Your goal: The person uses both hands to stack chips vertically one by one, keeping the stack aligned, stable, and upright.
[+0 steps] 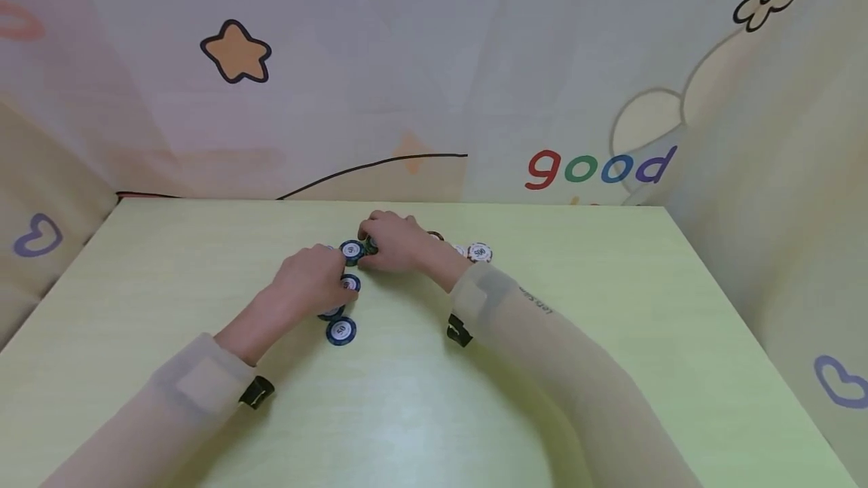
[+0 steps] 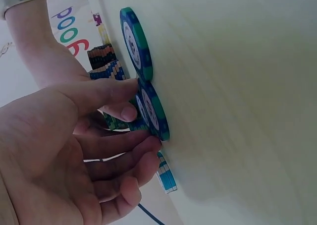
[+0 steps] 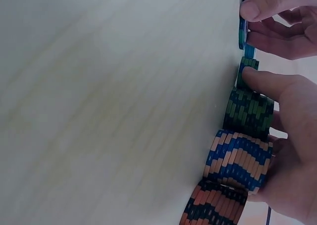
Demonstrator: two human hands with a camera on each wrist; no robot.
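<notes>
My left hand (image 1: 308, 277) is over the left side of a group of poker chips. In the left wrist view, its thumb and fingers pinch blue-and-green poker chips (image 2: 156, 111) at their edges, low at the table. Another blue-and-green chip (image 2: 136, 44) lies flat beside them. My right hand (image 1: 396, 243) reaches across behind, its thumb against a short stack of green-and-blue chips (image 3: 249, 66); its other fingertips are partly hidden behind the stacks. A taller green stack (image 3: 249, 113) stands beside that thumb.
Right of the green stack come a blue-and-peach stack (image 3: 237, 160) and a black-and-orange stack (image 3: 215, 202). White-faced chips (image 1: 479, 252) top the row's right end. A blue-rimmed chip (image 1: 341, 330) lies nearest me on the pale table (image 1: 434, 398). A printed curtain (image 1: 434, 59) hangs behind.
</notes>
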